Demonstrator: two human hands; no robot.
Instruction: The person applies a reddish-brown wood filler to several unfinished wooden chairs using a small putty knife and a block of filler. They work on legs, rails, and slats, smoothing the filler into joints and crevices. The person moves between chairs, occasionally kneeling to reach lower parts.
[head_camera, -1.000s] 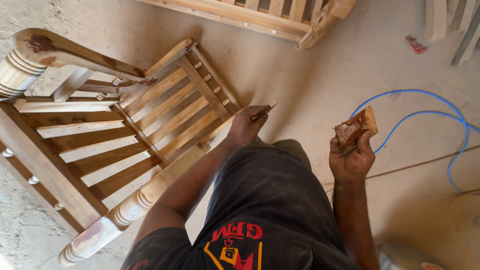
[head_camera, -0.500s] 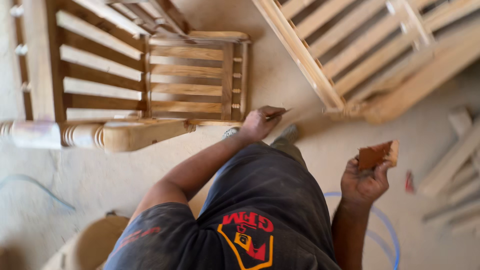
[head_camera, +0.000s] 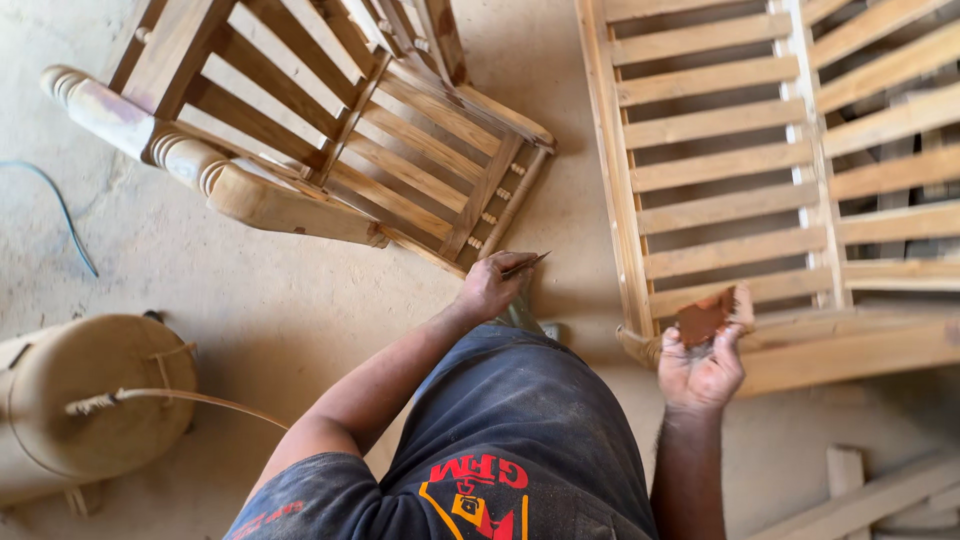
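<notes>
My left hand (head_camera: 490, 288) is closed around a thin flat blade (head_camera: 527, 265) whose tip sticks out to the right. It hovers just below the lower corner of a slatted wooden chair (head_camera: 330, 150) lying on its side. My right hand (head_camera: 703, 368) holds up a small wood piece smeared with reddish-brown paste (head_camera: 708, 317). It is in front of the near rail of a slatted wooden bench frame (head_camera: 720, 180). My dark trousers and printed shirt fill the lower middle.
A dusty round drum (head_camera: 90, 400) with a cord across it stands at lower left. A blue cable (head_camera: 60, 210) lies on the sandy floor (head_camera: 250, 300) at left. Loose wood offcuts (head_camera: 860, 490) lie at lower right.
The view has swung, so the chair now lies upper left and the bench frame upper right. Both hands keep their hold, and the drum has come fully into sight.
</notes>
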